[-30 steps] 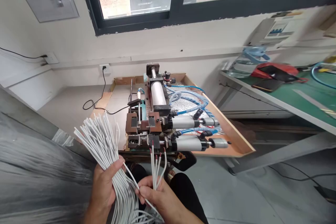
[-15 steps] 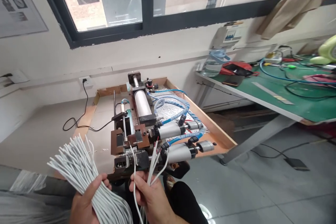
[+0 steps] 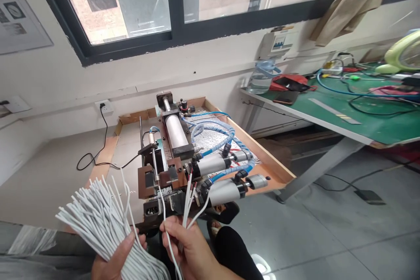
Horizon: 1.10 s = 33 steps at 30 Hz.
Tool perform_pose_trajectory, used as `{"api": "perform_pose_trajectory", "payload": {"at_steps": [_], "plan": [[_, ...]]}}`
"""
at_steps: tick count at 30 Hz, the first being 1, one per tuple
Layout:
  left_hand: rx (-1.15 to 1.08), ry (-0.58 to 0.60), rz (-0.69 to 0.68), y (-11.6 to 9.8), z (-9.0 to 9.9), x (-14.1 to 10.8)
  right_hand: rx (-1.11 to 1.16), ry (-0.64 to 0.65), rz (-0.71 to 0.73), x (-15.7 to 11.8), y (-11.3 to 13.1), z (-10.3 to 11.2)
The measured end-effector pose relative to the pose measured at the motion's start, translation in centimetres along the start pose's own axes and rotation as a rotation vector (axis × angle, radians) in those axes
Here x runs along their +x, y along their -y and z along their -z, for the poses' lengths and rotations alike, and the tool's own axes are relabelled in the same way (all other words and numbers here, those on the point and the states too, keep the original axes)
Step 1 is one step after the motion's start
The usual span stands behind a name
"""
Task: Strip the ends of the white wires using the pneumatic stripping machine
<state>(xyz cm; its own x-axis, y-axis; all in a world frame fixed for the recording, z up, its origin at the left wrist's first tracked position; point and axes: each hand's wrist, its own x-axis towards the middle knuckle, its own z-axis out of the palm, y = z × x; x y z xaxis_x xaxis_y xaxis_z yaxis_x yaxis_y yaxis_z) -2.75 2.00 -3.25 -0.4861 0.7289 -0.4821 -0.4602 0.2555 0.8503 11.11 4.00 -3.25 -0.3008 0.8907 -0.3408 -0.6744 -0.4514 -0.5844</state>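
My left hand point(image 3: 120, 256) is wrapped round a thick bundle of white cables point(image 3: 95, 216), their cut ends fanned out toward the upper left. My right hand point(image 3: 187, 240) pinches a single white cable point(image 3: 163, 203) between thumb and fingertips; its far end reaches into the jaws of a pneumatic machine point(image 3: 162, 175). In the same hand are several more white cables point(image 3: 187, 201), some with reddish inner wires showing at their tips. Metal cylinders point(image 3: 225, 192) of the machine lie just beyond the right hand.
The machine sits in a wooden-edged tray point(image 3: 262, 157) with blue air hoses point(image 3: 226, 140). To the right, a green-topped table point(image 3: 315, 113) carries a water jug point(image 3: 262, 78), a red bag point(image 3: 288, 82) and a light green fan point(image 3: 402, 54). A black foot pedal point(image 3: 369, 197) lies on the floor.
One or two cables now stand apart from the bundle beside my left thumb. The right hand has shifted slightly left with its cable, whose end stays at the jaws. The view has moved slightly.
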Motion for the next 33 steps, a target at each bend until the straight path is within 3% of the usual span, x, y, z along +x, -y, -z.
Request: {"api": "perform_pose_trajectory", "payload": {"at_steps": [5, 8, 10, 13, 16, 19, 22, 24, 27, 33], "plan": [[-0.086, 0.028, 0.065, 0.2, 0.0, -1.1, -0.158, 0.035, 0.027, 0.3, -0.4, 0.6], [-0.091, 0.033, 0.043, 0.4, -0.3, -2.3, -0.647, 0.033, 0.086, 0.5, -2.0, 3.9], [-0.099, 0.058, 0.019, 0.5, -0.3, -3.0, -1.145, -0.134, 0.137, 0.2, -2.9, 7.0], [-0.113, 0.077, -0.003, 1.0, -0.1, -3.6, -1.326, -0.286, 0.144, -0.8, -3.0, 10.5], [-0.104, 0.095, -0.028, 1.6, 0.2, -4.0, -1.400, -0.246, 0.291, -2.1, -1.3, 9.4], [-0.086, 0.144, -0.061, 2.1, 0.0, -4.5, -1.237, 0.091, 0.559, -2.8, 0.3, 4.6], [-0.096, 0.194, -0.086, 2.2, -0.3, -5.0, -0.853, 0.269, 0.510, -2.4, 0.3, 0.4], [-0.097, 0.189, -0.097, 2.3, 0.0, -5.1, -0.618, 0.290, 0.352, -1.9, -0.4, -0.7], [-0.045, 0.106, -0.078, 2.4, 0.8, -4.4, -0.437, 0.242, 0.184, -1.4, -1.2, -0.2], [-0.051, 0.050, -0.001, 2.1, 1.5, -3.2, -0.393, 0.104, 0.145, -2.1, -0.5, 1.6]]}}
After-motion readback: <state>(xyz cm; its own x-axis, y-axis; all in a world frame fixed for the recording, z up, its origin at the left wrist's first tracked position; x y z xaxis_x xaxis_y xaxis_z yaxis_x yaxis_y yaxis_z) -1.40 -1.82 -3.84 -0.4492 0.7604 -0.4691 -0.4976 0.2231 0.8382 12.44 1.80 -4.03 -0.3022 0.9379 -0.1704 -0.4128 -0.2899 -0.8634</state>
